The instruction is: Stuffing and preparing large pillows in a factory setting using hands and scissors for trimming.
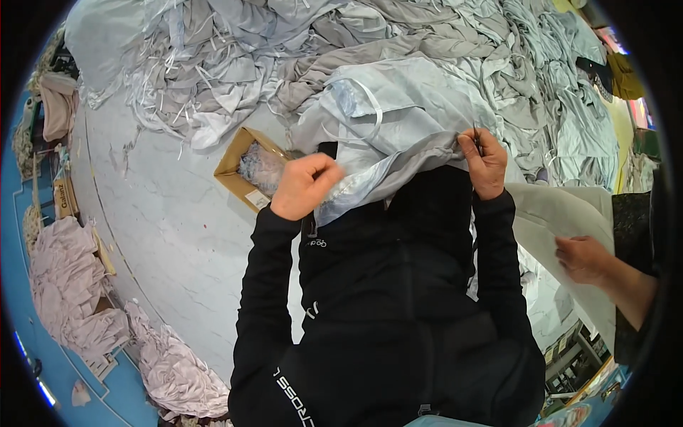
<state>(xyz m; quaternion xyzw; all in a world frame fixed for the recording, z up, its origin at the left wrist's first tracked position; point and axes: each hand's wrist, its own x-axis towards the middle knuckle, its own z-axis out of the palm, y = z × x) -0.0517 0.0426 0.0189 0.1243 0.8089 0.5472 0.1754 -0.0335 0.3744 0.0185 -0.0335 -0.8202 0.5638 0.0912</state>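
A pale grey-blue cloth piece (420, 107) with white ties lies across my lap and the table edge. My left hand (304, 188) is closed beside the cloth's left edge, fingers curled inward; whether anything is pinched in them is hidden. At the cloth's right edge, my right hand (486, 165) is closed around small dark thread snips (477, 139), whose narrow tip points away from me. Its thumb and finger also meet the cloth's grey hem. A white tie (371, 107) loops over the top of the cloth.
An open cardboard box (229, 169) holding a clear plastic bag stands left of my left hand. Heaped grey fabric (398, 28) covers the table's far side. At right, another person's hand (585, 260) rests by pale cloth (562, 213). Pinkish fabric piles (67, 285) lie at left.
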